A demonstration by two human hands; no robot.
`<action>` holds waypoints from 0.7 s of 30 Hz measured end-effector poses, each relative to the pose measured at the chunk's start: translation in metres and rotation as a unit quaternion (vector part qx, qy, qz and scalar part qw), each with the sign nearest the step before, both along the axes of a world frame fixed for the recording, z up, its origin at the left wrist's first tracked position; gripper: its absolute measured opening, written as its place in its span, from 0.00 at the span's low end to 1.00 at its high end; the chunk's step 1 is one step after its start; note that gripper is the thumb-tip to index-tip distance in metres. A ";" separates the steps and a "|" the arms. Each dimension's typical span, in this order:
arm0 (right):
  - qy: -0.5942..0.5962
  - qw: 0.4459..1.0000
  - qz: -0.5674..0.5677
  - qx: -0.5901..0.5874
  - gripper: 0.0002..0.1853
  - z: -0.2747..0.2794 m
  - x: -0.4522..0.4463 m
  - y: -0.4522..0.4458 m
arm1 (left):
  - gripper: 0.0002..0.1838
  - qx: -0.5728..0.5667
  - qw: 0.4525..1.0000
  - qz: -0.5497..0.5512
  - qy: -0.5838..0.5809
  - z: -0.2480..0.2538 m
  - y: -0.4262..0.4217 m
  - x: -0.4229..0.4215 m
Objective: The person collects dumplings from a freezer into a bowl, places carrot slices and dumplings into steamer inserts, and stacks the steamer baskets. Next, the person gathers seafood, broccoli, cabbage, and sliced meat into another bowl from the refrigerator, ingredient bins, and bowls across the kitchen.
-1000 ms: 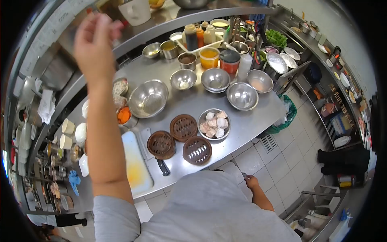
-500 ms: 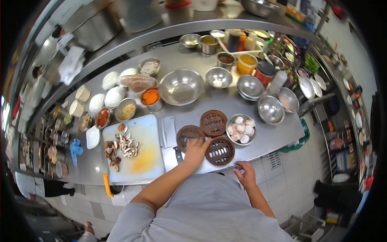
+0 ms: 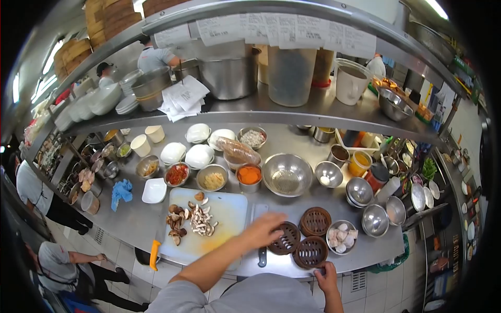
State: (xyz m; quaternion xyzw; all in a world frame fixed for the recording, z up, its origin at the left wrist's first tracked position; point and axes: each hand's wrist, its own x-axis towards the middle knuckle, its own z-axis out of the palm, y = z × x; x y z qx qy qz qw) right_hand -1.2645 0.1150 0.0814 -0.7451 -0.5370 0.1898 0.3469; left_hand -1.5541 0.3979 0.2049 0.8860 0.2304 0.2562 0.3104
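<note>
Baskets (image 3: 287, 240) lie by the loosely spread fingers of the left hand (image 3: 262, 230) and near the right hand (image 3: 327, 278), whose grip I cannot tell.

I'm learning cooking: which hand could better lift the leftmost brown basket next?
Probably the left hand: it's at that brown basket's rim; the right hand is farther off, by the counter's edge.

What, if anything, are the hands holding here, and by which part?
It cannot be told. The left hand is at the rim of the leftmost slotted basket, but a grip is unclear; the right hand, near the frontmost basket, shows no object.
</note>
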 end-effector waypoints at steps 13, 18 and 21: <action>-0.026 0.994 -0.089 0.057 0.13 -0.027 -0.012 -0.006 | 0.19 0.154 0.724 0.511 0.437 0.406 0.383 -0.282; -0.031 0.994 -0.100 0.043 0.14 -0.030 -0.015 -0.005 | 0.19 0.249 0.720 0.476 0.438 0.422 0.301 -0.222; -0.039 0.993 -0.103 0.040 0.14 -0.030 -0.017 -0.008 | 0.16 0.400 0.776 0.453 0.178 0.427 0.339 -0.216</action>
